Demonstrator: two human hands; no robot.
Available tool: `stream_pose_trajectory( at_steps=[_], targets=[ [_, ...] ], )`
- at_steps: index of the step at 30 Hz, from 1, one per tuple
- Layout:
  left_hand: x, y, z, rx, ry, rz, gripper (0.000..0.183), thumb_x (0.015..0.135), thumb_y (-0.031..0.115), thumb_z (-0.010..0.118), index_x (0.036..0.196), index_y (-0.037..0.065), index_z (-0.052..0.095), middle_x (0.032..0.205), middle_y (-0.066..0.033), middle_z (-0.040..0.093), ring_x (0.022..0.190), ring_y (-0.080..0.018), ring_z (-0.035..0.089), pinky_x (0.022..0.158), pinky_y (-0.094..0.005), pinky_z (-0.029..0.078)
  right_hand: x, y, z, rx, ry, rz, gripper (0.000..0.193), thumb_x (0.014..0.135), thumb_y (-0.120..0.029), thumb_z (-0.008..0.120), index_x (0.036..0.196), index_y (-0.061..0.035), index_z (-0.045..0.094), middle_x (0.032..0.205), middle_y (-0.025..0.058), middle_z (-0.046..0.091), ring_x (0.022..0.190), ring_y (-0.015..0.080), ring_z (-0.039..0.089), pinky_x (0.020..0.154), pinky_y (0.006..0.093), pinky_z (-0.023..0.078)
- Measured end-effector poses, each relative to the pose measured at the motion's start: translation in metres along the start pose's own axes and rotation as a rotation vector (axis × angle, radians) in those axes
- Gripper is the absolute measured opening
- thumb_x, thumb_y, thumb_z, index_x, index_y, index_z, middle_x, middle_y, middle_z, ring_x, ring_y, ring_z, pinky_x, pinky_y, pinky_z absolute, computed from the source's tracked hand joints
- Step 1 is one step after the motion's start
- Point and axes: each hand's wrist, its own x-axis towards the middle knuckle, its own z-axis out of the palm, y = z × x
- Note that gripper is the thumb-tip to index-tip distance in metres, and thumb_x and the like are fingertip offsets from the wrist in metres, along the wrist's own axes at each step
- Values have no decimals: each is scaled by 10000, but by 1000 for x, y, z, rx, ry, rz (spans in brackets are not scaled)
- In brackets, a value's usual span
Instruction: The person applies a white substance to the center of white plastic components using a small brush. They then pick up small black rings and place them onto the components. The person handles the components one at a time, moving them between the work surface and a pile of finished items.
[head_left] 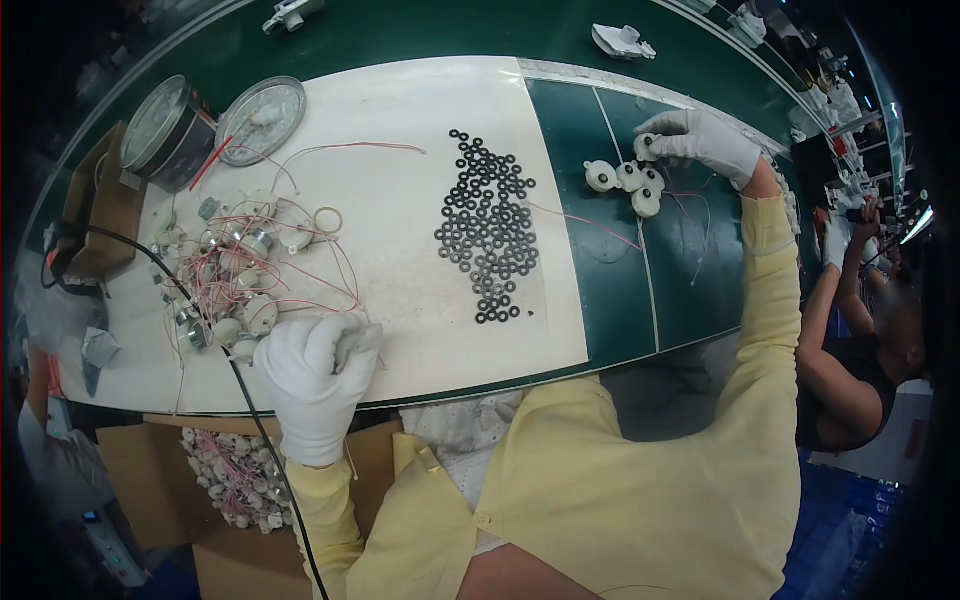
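My right hand (700,145), in a white glove, reaches to the far right and pinches a small round white motor (645,148) with a dark centre. Just below its fingers, several more white motors (628,178) cluster on the green surface, thin wires trailing from them. At the near left edge of the table is my left hand (318,375), also gloved, its fingers curled closed; whatever they hold is hidden. Beside it lies a tangled heap of small motors (230,265) with pink and white wires. Many small black rings (485,225) are spread over the white sheet between my hands.
A metal can (160,135) and a round lid (265,120) stand at the back left, near a cardboard box (105,210). A black cable (245,385) crosses the left side. Below the table, an open carton (155,480) holds wired parts. A co-worker (850,370) is at right.
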Motion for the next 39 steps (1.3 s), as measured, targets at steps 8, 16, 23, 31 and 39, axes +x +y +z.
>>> stream_pose_trajectory(
  at_steps=[8,16,23,31,39],
  targets=[
    [0,1,-2,11,-7,4,238,775,244,864,930,186,693,782,31,582,746,-217,555,701,-390,403,20,14,2,-74,-20,33,328,1002,-206,654,1278,-40,713,1069,13,733,908,87,642,815,249,536],
    [-12,-6,-8,-12,149,61,288,846,315,798,1060,160,683,854,-19,562,786,-258,558,740,-406,417,13,11,1,-403,101,-199,369,997,-212,636,1314,-29,682,1155,104,743,1076,203,675,1000,323,506],
    [5,18,-55,-35,146,330,479,964,662,546,911,207,686,881,38,554,839,-175,582,649,-309,400,-65,-66,40,1,1018,-544,390,1106,-195,481,1436,-20,595,1238,127,712,1112,185,668,1017,316,500],
    [27,76,-7,-96,491,456,270,982,486,613,993,221,668,907,48,613,903,-164,617,684,-298,400,-87,-122,258,926,-563,-538,820,1041,-682,376,1395,40,541,995,111,675,862,159,634,779,278,494],
    [61,21,-15,103,195,-8,175,882,174,719,1045,115,691,882,-57,685,721,-285,641,642,-398,482,-80,-102,264,1270,-596,-100,825,1053,-659,296,1042,59,702,857,153,709,542,124,529,498,249,383]
  ],
)
